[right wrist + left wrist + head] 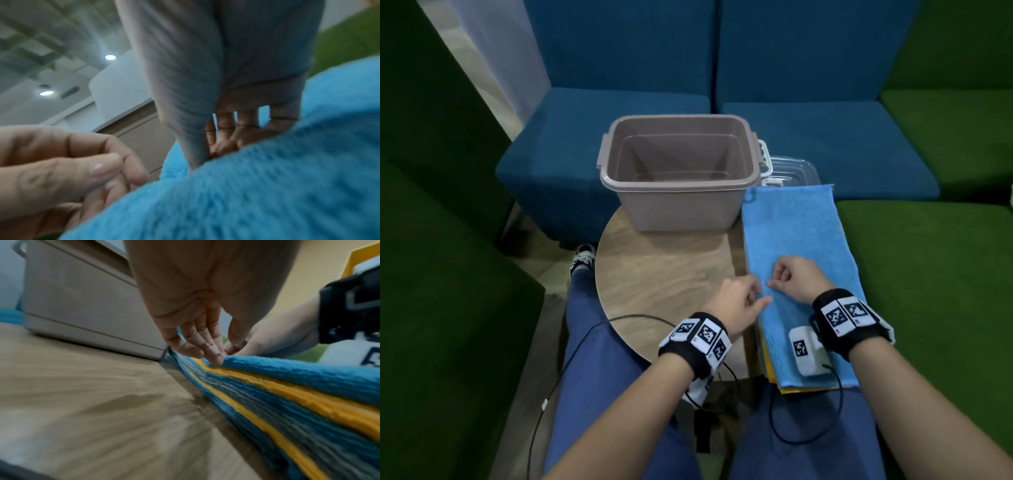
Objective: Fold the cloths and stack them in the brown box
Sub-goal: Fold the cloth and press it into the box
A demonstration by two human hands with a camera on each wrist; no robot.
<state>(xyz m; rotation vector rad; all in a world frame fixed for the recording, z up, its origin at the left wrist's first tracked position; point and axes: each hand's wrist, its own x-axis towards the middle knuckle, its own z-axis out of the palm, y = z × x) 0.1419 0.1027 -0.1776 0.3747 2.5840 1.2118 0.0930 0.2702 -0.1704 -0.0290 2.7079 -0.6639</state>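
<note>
The brown box [678,171] stands with nothing in it at the back of the round table. To its right lies a stack of cloths with a blue cloth [798,240] on top. In the left wrist view the stack's edge shows yellow [308,402], grey and blue layers under that blue cloth [298,371]. My left hand [758,296] is at the stack's left edge; its fairly straight fingertips [216,360] touch the top cloth's edge, thumb apart. My right hand [774,279] rests on the blue cloth [267,186], its fingers [236,133] curled and its thumb pressed into the pile.
The wooden table [654,274] has bare surface left of the stack. A clear plastic lid [796,171] lies behind the cloths. Blue seats [808,130] stand beyond and green seats [928,274] at the right. My legs and a black cable [571,353] are below the table edge.
</note>
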